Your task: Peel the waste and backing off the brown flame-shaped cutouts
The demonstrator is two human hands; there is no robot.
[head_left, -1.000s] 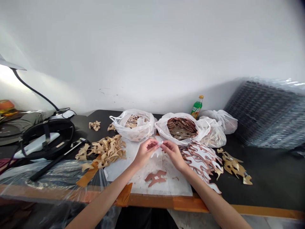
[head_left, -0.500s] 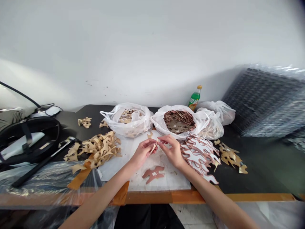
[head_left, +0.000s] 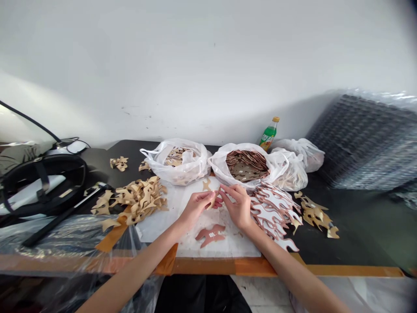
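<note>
While the left hand [head_left: 193,208] and the right hand [head_left: 239,206] together pinch one small tan piece [head_left: 211,203], the reddish piece [head_left: 211,235] lies at their six o'clock, its length nearly nine-to-three.

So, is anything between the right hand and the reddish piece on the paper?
Nothing visible; only the white paper shows between the right hand and the reddish piece, which lies nearer the table edge.

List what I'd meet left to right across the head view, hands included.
Black looped band, heap of flat tan pieces, left hand, right hand, heap of flat white pieces with pinkish edges, dark boxy stack in clear plastic.
</note>
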